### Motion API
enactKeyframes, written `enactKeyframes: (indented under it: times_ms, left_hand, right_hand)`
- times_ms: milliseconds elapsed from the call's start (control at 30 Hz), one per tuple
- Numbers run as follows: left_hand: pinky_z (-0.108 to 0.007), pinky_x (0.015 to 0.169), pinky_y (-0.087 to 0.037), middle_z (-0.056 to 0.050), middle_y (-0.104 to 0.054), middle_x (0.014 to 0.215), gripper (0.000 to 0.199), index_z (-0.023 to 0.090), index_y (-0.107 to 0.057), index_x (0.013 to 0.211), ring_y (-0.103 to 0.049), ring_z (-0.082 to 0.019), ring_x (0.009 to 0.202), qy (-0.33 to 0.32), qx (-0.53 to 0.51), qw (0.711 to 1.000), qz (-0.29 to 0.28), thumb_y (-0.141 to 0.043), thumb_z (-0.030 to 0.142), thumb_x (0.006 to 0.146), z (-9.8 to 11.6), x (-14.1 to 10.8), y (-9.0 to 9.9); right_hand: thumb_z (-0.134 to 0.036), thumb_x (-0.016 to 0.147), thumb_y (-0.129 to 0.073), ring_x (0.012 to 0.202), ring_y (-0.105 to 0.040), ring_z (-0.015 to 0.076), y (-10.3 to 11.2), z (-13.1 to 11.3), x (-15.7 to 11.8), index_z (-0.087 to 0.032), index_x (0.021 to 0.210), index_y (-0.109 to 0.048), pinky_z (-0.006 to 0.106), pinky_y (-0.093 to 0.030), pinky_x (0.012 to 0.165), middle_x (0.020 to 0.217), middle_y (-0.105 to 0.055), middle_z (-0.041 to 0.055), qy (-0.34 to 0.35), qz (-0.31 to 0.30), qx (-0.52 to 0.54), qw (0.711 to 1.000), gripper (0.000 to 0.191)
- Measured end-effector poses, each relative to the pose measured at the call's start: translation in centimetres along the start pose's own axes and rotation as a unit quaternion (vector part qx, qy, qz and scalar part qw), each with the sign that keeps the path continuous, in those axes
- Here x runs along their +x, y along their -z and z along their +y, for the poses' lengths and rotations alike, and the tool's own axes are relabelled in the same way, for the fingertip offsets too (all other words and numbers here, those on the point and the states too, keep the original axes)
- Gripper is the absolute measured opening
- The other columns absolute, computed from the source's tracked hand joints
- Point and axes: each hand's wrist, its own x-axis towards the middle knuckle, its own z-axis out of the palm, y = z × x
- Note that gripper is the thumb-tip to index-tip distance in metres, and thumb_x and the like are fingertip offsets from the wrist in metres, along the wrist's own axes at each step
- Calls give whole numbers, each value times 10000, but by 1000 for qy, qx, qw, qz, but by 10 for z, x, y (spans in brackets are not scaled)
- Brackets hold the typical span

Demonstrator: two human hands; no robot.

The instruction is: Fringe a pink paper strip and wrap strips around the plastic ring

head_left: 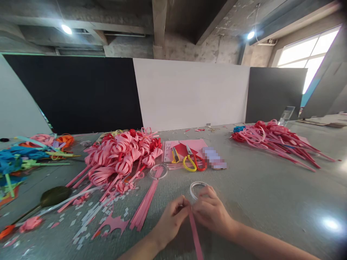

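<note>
Between my two hands is one end of a pink paper strip (195, 234), whose rest hangs toward the near table edge. My left hand (173, 213) pinches that end from the left. Close against it, my right hand (211, 207) is closed, its fingertips at the strip's end and at a white tape roll (192, 191). Whether the right fingers grip the roll or only touch it, I cannot tell. To the left lies a bundle of pink strips (146, 202), with another white tape roll (158, 172) across its top.
Scissors (194, 159) and a yellow cutter (175, 155) lie on pink paper sheets (184, 144). Pink paper flowers (121, 155) are heaped at the left, more (271, 141) at the right. Paper scraps (114, 224) and a dark green leaf shape (55, 195) lie nearer. White and black panels (192, 94) stand behind.
</note>
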Motion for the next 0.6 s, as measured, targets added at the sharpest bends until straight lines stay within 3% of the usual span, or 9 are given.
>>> enactKeyframes:
  times_ms: [467, 600]
  left_hand:
    - [-214, 479, -194, 68, -276, 570, 180, 176, -404, 647, -250, -90, 527, -5, -20, 999, 37, -464, 293, 769, -2, 0, -1]
    - [-212, 481, -198, 69, -276, 562, 216, 181, -389, 657, -240, -89, 511, 10, -65, 994, 88, -445, 341, 790, 1, 3, 6]
  right_hand:
    - [-79, 744, -443, 757, -475, 167, 1, -2, -2, -199, 696, -464, 302, -402, 663, 610, -501, -3, -33, 8, 26, 999, 130]
    - [-95, 777, -408, 765, -473, 165, 2, 0, -1, -199, 692, -429, 288, -411, 651, 661, -479, 10, -111, 15, 33, 993, 137]
